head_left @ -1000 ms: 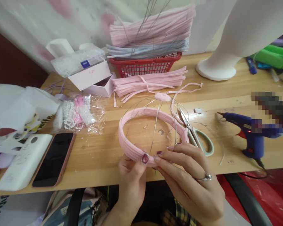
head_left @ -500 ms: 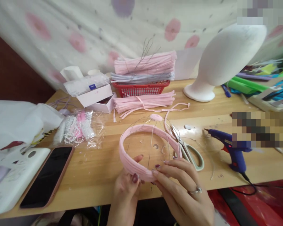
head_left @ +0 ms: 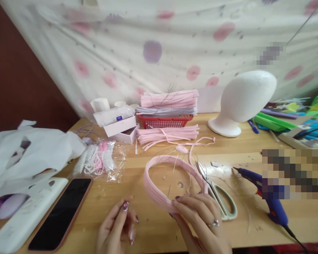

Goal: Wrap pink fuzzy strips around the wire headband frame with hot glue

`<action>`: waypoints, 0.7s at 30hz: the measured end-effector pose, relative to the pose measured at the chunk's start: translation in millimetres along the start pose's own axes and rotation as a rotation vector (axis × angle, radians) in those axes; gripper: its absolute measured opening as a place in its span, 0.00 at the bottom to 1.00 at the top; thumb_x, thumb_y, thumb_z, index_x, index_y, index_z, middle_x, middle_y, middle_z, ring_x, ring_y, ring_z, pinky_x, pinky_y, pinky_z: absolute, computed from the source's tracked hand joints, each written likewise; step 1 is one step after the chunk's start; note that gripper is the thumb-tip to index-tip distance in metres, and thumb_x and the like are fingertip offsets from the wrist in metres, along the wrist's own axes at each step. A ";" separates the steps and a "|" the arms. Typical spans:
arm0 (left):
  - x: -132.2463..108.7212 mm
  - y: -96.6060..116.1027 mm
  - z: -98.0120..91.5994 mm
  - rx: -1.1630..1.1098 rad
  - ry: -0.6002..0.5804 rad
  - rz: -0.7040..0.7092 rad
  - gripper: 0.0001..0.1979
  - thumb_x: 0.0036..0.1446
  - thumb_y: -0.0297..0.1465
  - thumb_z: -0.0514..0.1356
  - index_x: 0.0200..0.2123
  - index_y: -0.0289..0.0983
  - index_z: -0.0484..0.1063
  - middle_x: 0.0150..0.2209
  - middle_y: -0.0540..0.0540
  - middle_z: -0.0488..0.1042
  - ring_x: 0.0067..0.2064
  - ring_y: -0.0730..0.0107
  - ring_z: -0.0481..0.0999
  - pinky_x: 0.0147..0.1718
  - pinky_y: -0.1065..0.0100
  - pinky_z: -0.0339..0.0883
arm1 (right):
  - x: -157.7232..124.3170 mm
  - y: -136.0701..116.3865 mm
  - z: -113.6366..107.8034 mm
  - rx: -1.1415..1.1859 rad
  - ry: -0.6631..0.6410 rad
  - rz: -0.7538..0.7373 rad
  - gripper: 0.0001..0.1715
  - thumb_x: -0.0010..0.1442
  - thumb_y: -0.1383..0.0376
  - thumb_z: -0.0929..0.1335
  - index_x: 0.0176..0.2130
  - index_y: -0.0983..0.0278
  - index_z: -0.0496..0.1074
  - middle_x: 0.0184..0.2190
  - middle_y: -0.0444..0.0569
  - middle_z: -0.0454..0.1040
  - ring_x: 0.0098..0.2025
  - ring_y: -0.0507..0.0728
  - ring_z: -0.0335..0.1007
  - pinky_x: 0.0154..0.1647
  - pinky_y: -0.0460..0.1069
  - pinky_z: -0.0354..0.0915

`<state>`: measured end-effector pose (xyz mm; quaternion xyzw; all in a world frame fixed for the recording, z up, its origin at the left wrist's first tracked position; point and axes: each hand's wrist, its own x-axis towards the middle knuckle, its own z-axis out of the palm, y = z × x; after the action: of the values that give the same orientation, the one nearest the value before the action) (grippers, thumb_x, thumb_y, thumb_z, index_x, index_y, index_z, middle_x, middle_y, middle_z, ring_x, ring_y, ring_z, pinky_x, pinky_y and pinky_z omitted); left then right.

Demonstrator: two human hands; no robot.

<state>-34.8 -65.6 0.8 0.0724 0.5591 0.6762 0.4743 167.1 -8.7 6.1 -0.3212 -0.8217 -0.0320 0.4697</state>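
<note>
My right hand (head_left: 198, 218) grips the near end of a pink padded headband (head_left: 155, 188), thumb below and fingers above. The band stands tilted over the wooden table, its open side toward me. Thin wires cross the hoop, and a small pink oval piece (head_left: 182, 149) shows just past its far rim. My left hand (head_left: 119, 222) is off to the left of the band, fingers loosely curled and apart, with nothing visible in them. Scissors (head_left: 221, 201) with pale green handles lie right beside the band, partly behind my right hand.
A blue glue gun (head_left: 270, 194) lies at right, its cord running off the front. Behind are a white foam head (head_left: 247, 98), a red basket (head_left: 165, 121) and pink stem bundles (head_left: 172, 133). A phone (head_left: 62, 211) and bagged pearl strands (head_left: 98, 158) lie left.
My left hand has let go of the headband and moved left, away from it. My right hand keeps its hold. The whole view has tilted up, so things appear lower.
</note>
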 end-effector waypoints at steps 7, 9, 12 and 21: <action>23.2 -4.9 -13.9 0.050 0.052 0.129 0.24 0.31 0.44 0.80 0.34 0.41 0.87 0.21 0.46 0.79 0.20 0.73 0.72 0.19 0.73 0.68 | 2.3 -1.6 36.0 0.052 -0.061 -0.010 0.17 0.63 0.76 0.68 0.51 0.64 0.75 0.45 0.54 0.81 0.49 0.61 0.75 0.48 0.54 0.75; 24.7 -5.7 -11.8 0.098 0.052 0.214 0.19 0.33 0.41 0.80 0.31 0.41 0.87 0.26 0.45 0.82 0.25 0.72 0.75 0.24 0.74 0.71 | 10.1 -9.2 40.9 0.081 -0.131 0.023 0.14 0.66 0.73 0.66 0.48 0.62 0.76 0.49 0.55 0.80 0.55 0.65 0.73 0.49 0.58 0.76; 17.6 -0.7 -1.9 0.170 -0.022 0.408 0.12 0.39 0.36 0.78 0.28 0.40 0.85 0.30 0.48 0.81 0.28 0.74 0.74 0.26 0.78 0.70 | 19.7 -20.5 35.5 0.208 -0.189 0.126 0.09 0.68 0.70 0.66 0.43 0.61 0.76 0.45 0.52 0.81 0.53 0.64 0.75 0.49 0.60 0.76; -16.9 13.7 38.2 0.068 -0.253 0.362 0.08 0.47 0.22 0.71 0.24 0.40 0.79 0.25 0.54 0.76 0.27 0.80 0.72 0.27 0.81 0.66 | 16.1 -25.7 5.4 0.318 -0.143 0.270 0.12 0.64 0.75 0.69 0.44 0.60 0.76 0.44 0.47 0.81 0.57 0.57 0.73 0.59 0.52 0.68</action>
<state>-9.3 -50.6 33.3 0.2719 0.4954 0.7166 0.4088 143.0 -19.2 22.2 -0.3516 -0.7973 0.1840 0.4548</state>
